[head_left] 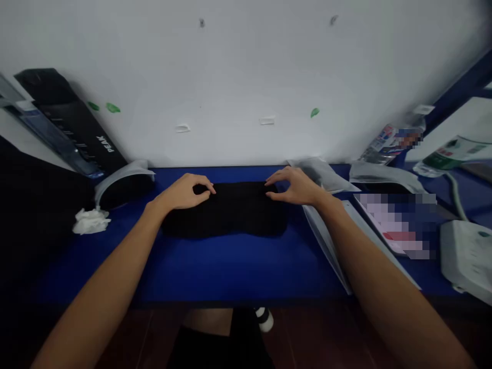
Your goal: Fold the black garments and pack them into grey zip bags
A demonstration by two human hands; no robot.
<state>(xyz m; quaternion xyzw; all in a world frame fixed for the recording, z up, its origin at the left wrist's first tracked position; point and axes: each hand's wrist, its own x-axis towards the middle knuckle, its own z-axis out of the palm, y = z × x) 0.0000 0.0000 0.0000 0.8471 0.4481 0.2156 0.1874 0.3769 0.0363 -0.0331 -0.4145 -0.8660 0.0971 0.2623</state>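
Observation:
A folded piece of black cloth [230, 212] lies on the blue tabletop [230, 266], its long side running left to right. At its far left part, my left hand [188, 192] pinches the cloth, with thumb and forefinger tips close together. My right hand [294, 187] has its thumb and fingers curled on the far right corner of the same cloth. The cloth is so dark that its folds and exact kind do not show.
Crumpled white tissue [91, 221] and a black PEAK box [82, 123] are on the left. To the right are clear plastic bags [325, 174], a bottle with a green label [449, 155], a partly blurred flat package [395, 225] and a white power strip [467, 256]. A white wall [246, 77] stands behind.

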